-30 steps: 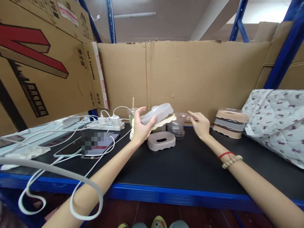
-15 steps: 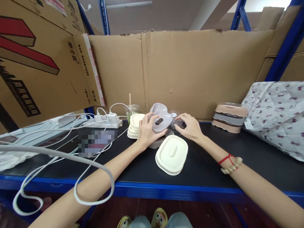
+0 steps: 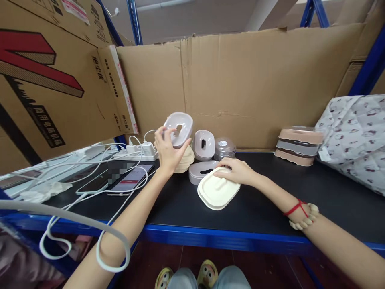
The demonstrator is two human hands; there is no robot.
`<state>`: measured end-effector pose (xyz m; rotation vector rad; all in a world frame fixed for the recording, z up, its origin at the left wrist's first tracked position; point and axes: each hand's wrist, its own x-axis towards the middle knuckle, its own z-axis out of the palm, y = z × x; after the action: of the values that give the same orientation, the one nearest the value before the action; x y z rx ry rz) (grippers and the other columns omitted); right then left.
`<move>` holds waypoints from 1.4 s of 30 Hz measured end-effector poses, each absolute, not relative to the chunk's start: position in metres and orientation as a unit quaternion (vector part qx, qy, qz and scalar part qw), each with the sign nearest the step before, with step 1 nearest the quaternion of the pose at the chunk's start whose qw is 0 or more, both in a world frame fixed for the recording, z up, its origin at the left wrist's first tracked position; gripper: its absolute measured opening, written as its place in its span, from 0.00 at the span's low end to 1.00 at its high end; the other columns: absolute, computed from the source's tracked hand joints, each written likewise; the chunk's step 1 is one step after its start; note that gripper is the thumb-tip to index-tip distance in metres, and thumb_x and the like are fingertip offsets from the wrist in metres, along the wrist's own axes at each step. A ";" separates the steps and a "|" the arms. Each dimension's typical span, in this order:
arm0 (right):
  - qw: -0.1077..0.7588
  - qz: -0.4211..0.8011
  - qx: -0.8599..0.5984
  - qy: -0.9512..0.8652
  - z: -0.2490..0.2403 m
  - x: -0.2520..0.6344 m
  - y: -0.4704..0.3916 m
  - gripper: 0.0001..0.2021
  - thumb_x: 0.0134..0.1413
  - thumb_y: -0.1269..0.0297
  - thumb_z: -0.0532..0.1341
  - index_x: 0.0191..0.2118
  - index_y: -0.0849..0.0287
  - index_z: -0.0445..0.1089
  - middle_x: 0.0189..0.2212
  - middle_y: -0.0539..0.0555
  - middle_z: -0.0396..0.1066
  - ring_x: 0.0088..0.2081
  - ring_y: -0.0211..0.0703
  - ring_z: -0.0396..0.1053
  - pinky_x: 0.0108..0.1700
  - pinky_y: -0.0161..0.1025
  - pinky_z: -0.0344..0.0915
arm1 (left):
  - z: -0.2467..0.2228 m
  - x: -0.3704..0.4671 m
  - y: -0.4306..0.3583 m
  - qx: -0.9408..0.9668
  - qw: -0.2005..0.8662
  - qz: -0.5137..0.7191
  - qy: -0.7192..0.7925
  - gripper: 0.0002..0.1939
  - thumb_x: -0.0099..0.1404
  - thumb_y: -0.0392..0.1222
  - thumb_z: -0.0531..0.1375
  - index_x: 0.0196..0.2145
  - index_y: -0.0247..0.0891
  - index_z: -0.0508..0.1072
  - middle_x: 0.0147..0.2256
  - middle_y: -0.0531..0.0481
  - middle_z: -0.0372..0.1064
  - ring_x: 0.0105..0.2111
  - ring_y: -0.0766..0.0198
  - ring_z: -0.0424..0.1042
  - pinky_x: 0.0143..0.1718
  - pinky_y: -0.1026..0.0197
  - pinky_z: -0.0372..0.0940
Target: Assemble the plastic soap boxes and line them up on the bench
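Note:
My left hand [image 3: 167, 152] is closed on a pale grey-lilac plastic dish [image 3: 185, 120] with an oval slot in its bottom, held tilted above the shelf. Beneath it stands a stack of cream dishes [image 3: 184, 160], partly hidden by that hand. My right hand [image 3: 236, 170] grips the far right edge of a cream lid-like piece [image 3: 218, 190] with a raised bar handle. Behind this lies a second grey-lilac slotted dish [image 3: 197, 171], and a third slotted dish [image 3: 198, 146] leans upright farther back. A clear plastic dome [image 3: 225, 148] sits beside that one.
Stacked pink and grey dishes [image 3: 297, 146] stand at the right, next to a patterned quilted bag [image 3: 357, 136]. Phones [image 3: 130, 178], a power strip [image 3: 147, 152] and looping white cables [image 3: 87, 218] occupy the left. Cardboard [image 3: 240, 88] walls the back.
My left hand has lifted one slotted dish up and left, away from the others. My right hand has come down onto the cream piece, which is now slightly turned. The view has shifted a little.

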<state>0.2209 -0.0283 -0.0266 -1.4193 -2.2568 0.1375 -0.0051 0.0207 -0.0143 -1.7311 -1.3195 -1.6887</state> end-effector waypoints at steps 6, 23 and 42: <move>0.360 0.133 -0.541 -0.749 -0.031 0.223 -0.018 0.09 0.48 0.56 0.61 0.29 0.56 0.72 0.26 0.50 0.74 0.28 0.40 0.70 0.27 0.35 0.64 | -0.024 0.003 0.019 -0.667 0.135 -0.451 -0.577 0.19 0.56 0.50 0.59 0.42 0.38 0.67 0.49 0.36 0.63 0.53 0.42 0.62 0.51 0.40 0.58; 0.515 0.337 -0.423 -0.665 -0.044 0.221 -0.005 0.37 0.38 0.65 0.69 0.58 0.55 0.59 0.56 0.60 0.62 0.53 0.49 0.66 0.45 0.44 0.73 | -0.030 0.014 0.011 -0.881 0.171 -0.345 -0.275 0.31 0.56 0.56 0.60 0.55 0.40 0.64 0.57 0.37 0.61 0.59 0.47 0.58 0.55 0.45 0.57; 0.458 -0.244 -0.683 -0.514 -0.006 0.352 -0.003 0.24 0.49 0.65 0.57 0.54 0.59 0.61 0.56 0.66 0.58 0.59 0.60 0.54 0.56 0.62 0.51 | -0.037 0.017 0.013 -0.902 0.177 -0.326 -0.220 0.15 0.60 0.51 0.56 0.42 0.42 0.72 0.47 0.42 0.72 0.52 0.51 0.67 0.49 0.49 0.62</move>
<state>0.3522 -0.0027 -0.0060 -1.6833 -1.2660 -0.6005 0.0165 0.0134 -0.0365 -2.5527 -0.6237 -0.9240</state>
